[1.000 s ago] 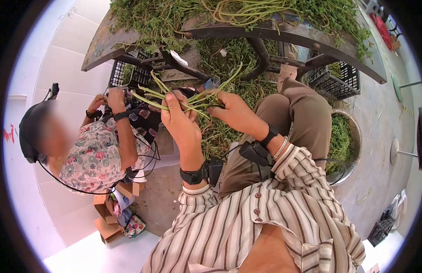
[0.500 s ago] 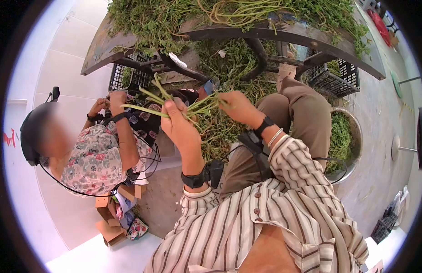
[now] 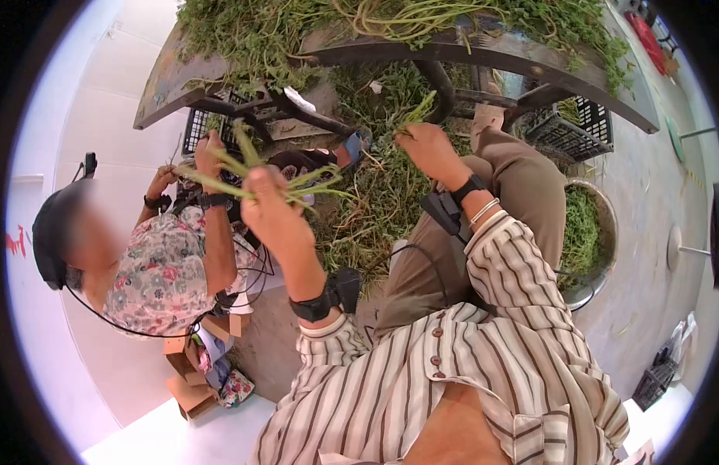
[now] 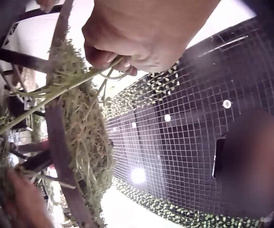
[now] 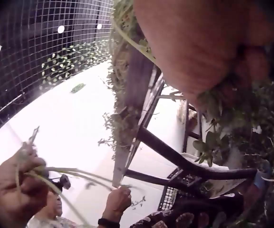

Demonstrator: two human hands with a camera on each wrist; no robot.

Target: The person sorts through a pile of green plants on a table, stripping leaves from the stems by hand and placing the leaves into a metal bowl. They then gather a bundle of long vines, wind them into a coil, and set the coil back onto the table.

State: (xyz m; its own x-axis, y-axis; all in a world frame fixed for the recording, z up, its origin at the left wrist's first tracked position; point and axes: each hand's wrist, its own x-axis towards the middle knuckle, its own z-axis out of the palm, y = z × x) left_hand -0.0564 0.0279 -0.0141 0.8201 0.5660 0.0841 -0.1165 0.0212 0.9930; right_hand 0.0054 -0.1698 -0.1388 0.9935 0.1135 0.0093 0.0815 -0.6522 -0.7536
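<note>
In the head view my left hand (image 3: 278, 221) grips a loose bunch of long green stems (image 3: 319, 188), which fan out on both sides of the fist. One stem (image 4: 56, 92) runs out below the curled fingers in the left wrist view. Apart from it, further right and forward, my right hand (image 3: 435, 155) pinches a few green sprigs (image 3: 421, 110) over the leafy heap (image 3: 359, 221) on the floor. Small leaves (image 5: 210, 147) show beneath that hand in the right wrist view, where its fingertips are mostly hidden.
A table (image 3: 522, 66) piled with greens stands ahead. Black crates (image 3: 580, 128) sit beneath its ends. A metal basin (image 3: 607, 240) of greens is beside my right leg. Another person (image 3: 170, 256) sits close on the left, near open cardboard boxes (image 3: 185, 368).
My right hand has drawn away from the bunch, forward and right, with sprigs in its fingers. My left hand has shifted left with its stems.
</note>
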